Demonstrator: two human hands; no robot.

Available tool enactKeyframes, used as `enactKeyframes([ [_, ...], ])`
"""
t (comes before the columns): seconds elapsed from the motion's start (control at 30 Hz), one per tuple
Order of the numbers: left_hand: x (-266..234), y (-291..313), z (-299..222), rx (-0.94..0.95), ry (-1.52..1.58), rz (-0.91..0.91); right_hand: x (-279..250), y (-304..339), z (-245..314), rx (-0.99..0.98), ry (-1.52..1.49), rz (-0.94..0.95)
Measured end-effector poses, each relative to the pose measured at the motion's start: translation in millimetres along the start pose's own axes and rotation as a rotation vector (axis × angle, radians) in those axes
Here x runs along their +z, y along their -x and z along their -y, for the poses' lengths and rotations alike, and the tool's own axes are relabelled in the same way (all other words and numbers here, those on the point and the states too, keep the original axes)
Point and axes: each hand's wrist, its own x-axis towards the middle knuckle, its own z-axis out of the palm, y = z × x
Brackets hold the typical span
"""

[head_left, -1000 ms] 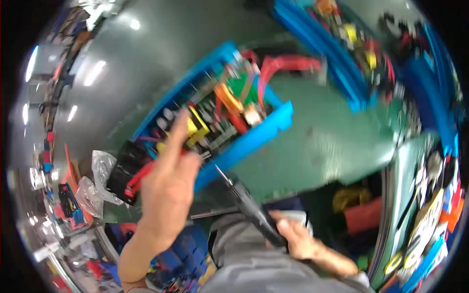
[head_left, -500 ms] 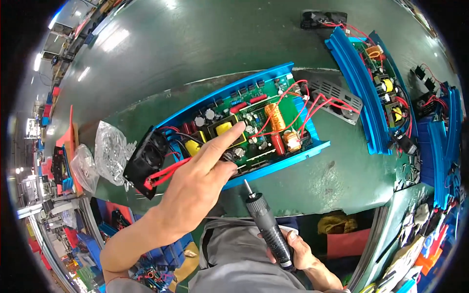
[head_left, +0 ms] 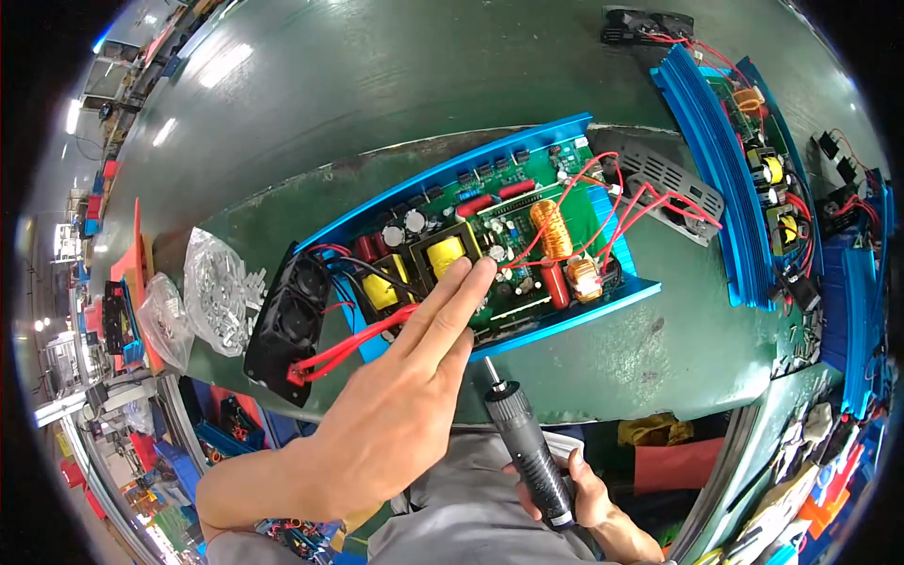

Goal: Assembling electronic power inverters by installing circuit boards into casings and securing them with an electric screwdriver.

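A blue metal housing (head_left: 612, 299) lies in front of me, holding a green circuit board (head_left: 591, 226) with coils, yellow transformers and capacitors. Over its near side reaches my left hand (head_left: 400, 410), index and middle fingers stretched out side by side toward a transformer. The thumb tip and the other fingers are partly hidden, and contact with the board is unclear. My right hand (head_left: 591, 494) grips a black electric screwdriver (head_left: 529, 447), its bit pointing up close to the housing's near wall. At the left end stands a black fan panel (head_left: 290, 315) with thick red wires (head_left: 353, 350).
A grey slotted end panel (head_left: 650, 174) lies right of the housing, joined by thin red wires. Farther right stands another blue housing (head_left: 711, 174) with its board. Clear plastic bags (head_left: 215, 297) of small parts lie left. Another fan panel (head_left: 645, 25) sits at the back.
My left hand has shifted right and nearer me, and its middle finger now lies extended beside the index. The screwdriver has moved slightly right and down. The view has shifted a little.
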Motion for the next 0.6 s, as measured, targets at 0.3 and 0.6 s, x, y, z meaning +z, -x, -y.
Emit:
enactKeyframes([
  [0.3,12,3,8,0.063,0.012,-0.139,24,-5,-26,-0.187,0.158,-0.273],
  [0.6,1,7,-3,0.130,-0.207,-0.148,17,5,-13,-0.172,0.306,-0.248],
])
